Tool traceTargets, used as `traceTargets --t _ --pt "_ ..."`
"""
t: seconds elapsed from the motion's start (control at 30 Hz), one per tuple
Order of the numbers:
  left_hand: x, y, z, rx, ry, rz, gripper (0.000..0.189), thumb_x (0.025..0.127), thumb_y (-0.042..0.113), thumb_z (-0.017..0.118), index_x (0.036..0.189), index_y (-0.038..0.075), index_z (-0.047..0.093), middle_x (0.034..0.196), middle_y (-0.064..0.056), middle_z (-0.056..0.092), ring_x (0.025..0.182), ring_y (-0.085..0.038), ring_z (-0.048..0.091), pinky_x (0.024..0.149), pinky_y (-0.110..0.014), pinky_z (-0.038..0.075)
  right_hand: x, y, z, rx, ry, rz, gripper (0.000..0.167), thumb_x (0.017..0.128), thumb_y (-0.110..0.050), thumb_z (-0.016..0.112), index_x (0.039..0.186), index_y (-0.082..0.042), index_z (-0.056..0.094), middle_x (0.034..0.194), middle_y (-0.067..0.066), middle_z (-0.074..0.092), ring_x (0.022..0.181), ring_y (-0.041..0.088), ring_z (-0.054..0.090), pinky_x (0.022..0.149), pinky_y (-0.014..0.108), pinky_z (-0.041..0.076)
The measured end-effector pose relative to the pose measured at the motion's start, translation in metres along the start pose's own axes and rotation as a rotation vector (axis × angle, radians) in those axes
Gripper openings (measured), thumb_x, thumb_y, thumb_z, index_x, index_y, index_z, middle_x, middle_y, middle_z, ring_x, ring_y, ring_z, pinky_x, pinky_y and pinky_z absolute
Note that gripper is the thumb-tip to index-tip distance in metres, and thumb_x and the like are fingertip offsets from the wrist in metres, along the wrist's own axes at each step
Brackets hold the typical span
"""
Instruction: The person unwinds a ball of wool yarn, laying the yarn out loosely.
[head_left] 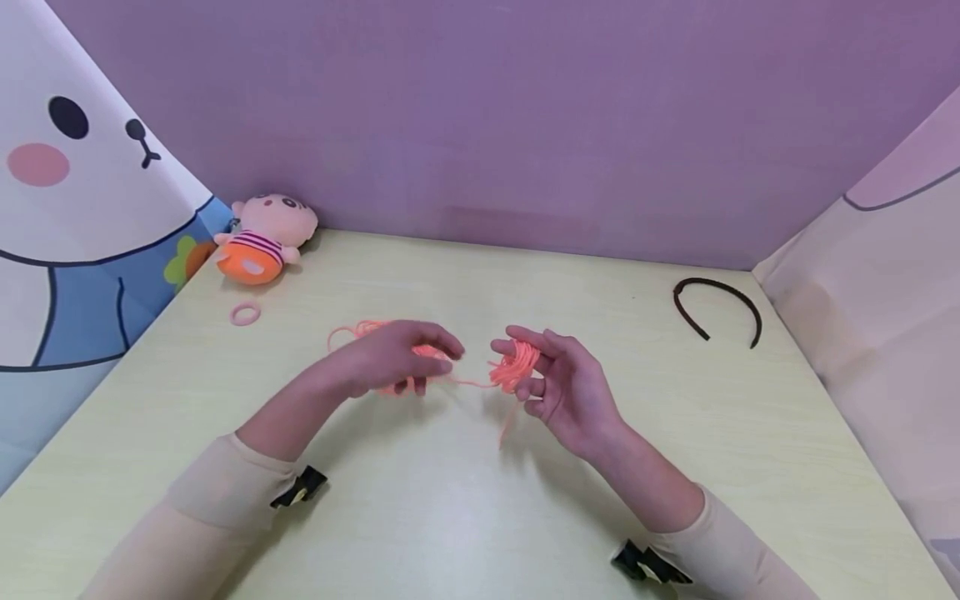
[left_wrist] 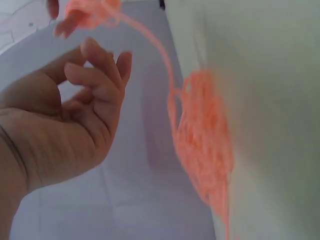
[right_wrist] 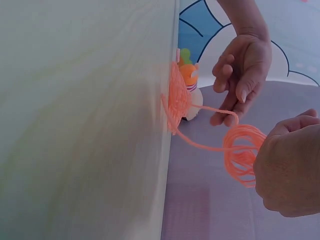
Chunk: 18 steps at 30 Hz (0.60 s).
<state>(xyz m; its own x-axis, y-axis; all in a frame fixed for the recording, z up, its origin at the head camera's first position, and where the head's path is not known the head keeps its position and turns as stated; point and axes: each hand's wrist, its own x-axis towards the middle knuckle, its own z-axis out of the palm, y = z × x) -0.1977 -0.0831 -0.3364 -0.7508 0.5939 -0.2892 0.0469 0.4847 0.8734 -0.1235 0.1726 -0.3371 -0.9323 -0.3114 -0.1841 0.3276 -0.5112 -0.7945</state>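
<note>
A small looped bundle of coral-orange yarn (head_left: 517, 367) hangs around the fingers of my right hand (head_left: 576, 398), which holds it above the table. From it a strand runs left to a larger loose pile of the same yarn (left_wrist: 205, 142) lying on the tabletop. Over that pile hovers my left hand (head_left: 382, 358), its fingers loosely bent and nothing between them in the left wrist view. The head view has this hand covering part of the pile. In the right wrist view, the linking strand passes close to the left fingertips; whether they touch it I cannot tell.
A plush doll (head_left: 262, 237) in orange and stripes sits at the table's back left corner, with a pink ring (head_left: 245, 314) in front of it. At the back right lies a dark curved band (head_left: 720, 287). A purple wall (head_left: 510, 125) rises behind the table (head_left: 465, 517).
</note>
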Motion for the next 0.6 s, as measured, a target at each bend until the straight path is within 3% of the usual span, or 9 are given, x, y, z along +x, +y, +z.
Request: traceTargets --t 0.1,0.2,0.33,0.6 --pt "0.002 -0.001 0.013 0.02 -0.097 0.011 0.031 0.097 0.019 0.07 0.126 0.012 0.067 0.12 -0.008 0.066 0.068 -0.039 0.063 0.05 -0.029 0.042 -0.001 0.001 0.0 0.003 -0.016 -0.006 0.041 0.108 -0.03 0.034 0.131 -0.011 0.063 0.123 0.007 0.069 0.058 0.011 0.064 0.052 0.019 0.048" --pt "0.003 -0.002 0.019 0.035 -0.121 0.027 0.021 0.097 0.017 0.07 0.116 0.009 0.071 0.109 -0.011 0.069 0.065 -0.04 0.061 0.05 -0.028 0.042 -0.001 0.001 0.0 0.005 -0.021 -0.007 0.041 0.109 -0.03 0.034 0.128 -0.012 0.065 0.122 0.006 0.07 0.058 0.011 0.064 0.052 0.019 0.048" --pt "0.004 -0.003 0.017 0.042 -0.045 0.02 0.013 0.097 0.015 0.07 0.104 0.005 0.072 0.095 -0.015 0.069 0.062 -0.035 0.059 0.052 -0.029 0.042 -0.001 0.0 0.0 0.001 -0.017 -0.002 0.041 0.108 -0.031 0.035 0.128 -0.012 0.065 0.122 0.006 0.07 0.057 0.011 0.063 0.051 0.018 0.045" --pt "0.007 -0.007 -0.002 -0.007 0.169 -0.05 0.019 0.098 0.012 0.066 0.112 0.0 0.069 0.093 -0.017 0.065 0.062 -0.02 0.054 0.055 -0.03 0.044 0.0 0.0 0.0 0.015 -0.022 -0.007 0.04 0.108 -0.028 0.035 0.125 -0.011 0.067 0.119 0.005 0.072 0.057 0.013 0.062 0.053 0.02 0.048"
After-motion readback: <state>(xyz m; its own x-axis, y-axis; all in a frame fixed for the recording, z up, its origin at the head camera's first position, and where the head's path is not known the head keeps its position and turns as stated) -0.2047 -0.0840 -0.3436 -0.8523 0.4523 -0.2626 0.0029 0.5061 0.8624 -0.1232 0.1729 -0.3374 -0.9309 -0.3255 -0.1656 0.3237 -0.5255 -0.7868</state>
